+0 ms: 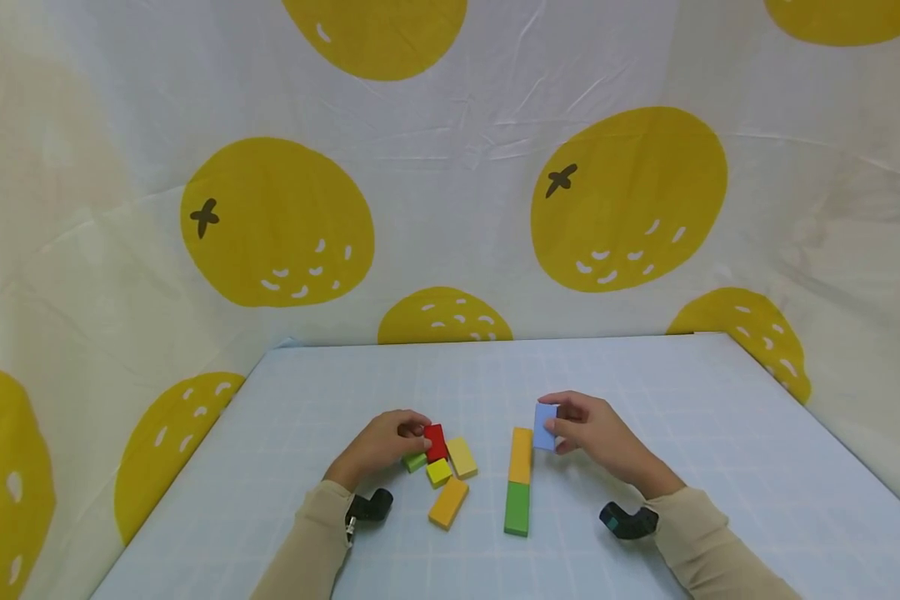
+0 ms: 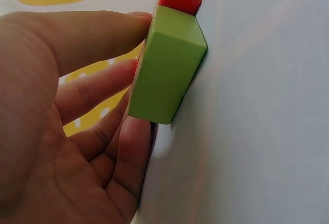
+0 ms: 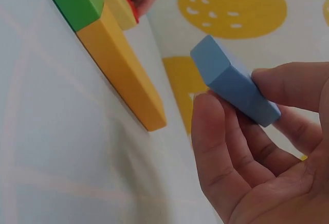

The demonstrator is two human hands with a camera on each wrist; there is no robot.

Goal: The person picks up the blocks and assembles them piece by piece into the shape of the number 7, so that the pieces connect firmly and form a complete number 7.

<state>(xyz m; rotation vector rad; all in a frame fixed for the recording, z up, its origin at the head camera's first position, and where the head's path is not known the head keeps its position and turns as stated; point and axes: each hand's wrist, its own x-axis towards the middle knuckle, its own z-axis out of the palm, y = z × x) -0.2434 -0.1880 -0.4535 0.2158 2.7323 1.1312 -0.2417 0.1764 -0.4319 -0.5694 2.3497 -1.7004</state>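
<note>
My right hand holds a light blue block between thumb and fingers. In the right wrist view the blue block is tilted and raised off the table. Just left of it, an orange block and a green block lie end to end in a line. My left hand pinches a red block with thumb and index finger. A light green block lies close by, hiding much of the red block in the left wrist view.
Around the red block lie a small yellow block, a pale yellow block and a second orange block. All are on a pale checked tabletop. A fruit-printed curtain hangs behind the table.
</note>
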